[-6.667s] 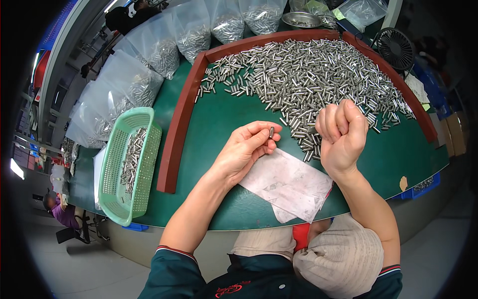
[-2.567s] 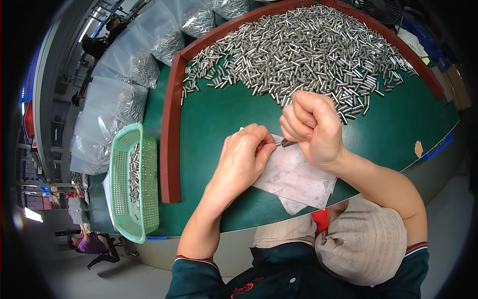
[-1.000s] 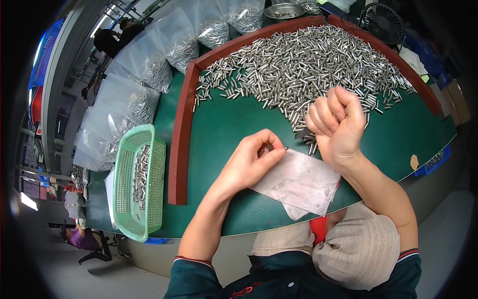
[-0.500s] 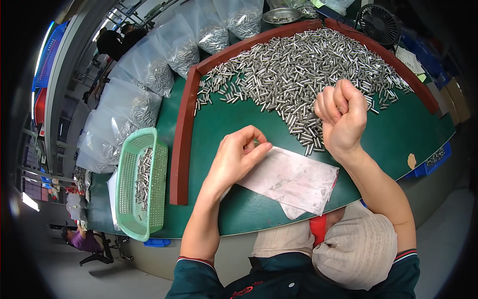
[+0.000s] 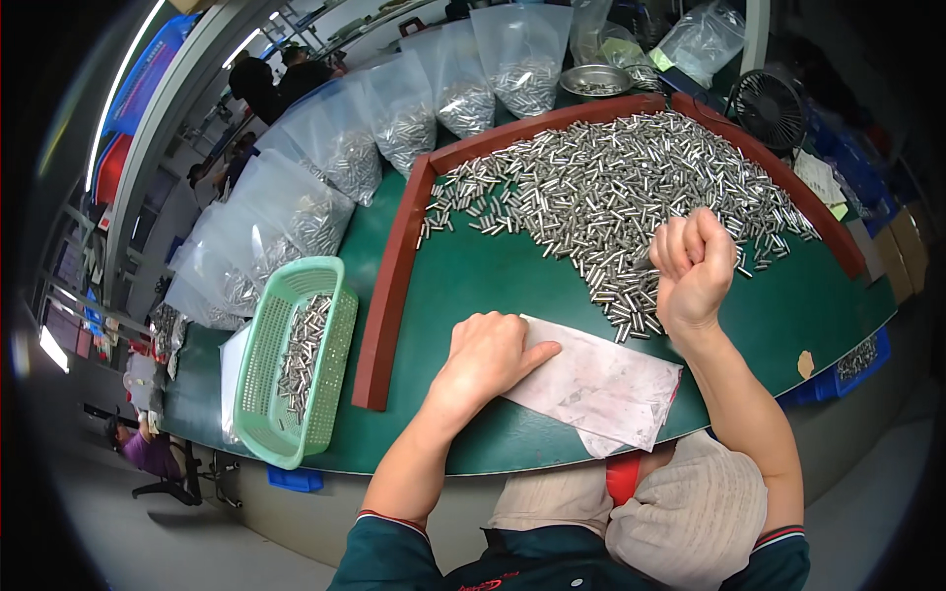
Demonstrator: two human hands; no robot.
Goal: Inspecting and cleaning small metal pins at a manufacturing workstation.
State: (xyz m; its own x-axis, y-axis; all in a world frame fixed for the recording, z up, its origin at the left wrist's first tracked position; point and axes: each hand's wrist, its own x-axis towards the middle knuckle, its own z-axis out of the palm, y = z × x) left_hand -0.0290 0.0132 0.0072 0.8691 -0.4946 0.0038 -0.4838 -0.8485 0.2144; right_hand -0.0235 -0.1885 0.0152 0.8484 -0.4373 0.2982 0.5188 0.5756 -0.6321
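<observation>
And here we are at the green table [image 5: 463, 286]: the left hand [image 5: 490, 360] sits palm down by the near-left corner of a stained, pinkish-white cloth [image 5: 606, 389], fingers curled under, thumb stuck out across the cloth. Is it pinching anything? Cannot tell; those fingertips are hidden. Over to the right hand [image 5: 696, 271], drawn up in a loose fist beside the tongue of the pile of metal pins [image 5: 641, 182] (a dark sliver shows at its left side, too small to name), so its grip cannot be told either. That pile spreads wide over the far part of the table, inside a red-brown border [image 5: 390, 295]. Well left, outside the border, stands the pale green basket [image 5: 333, 379], more pins in it. Clear bags [image 5: 529, 87] of pins line the back, and a black fan [image 5: 769, 110] stands far right.
</observation>
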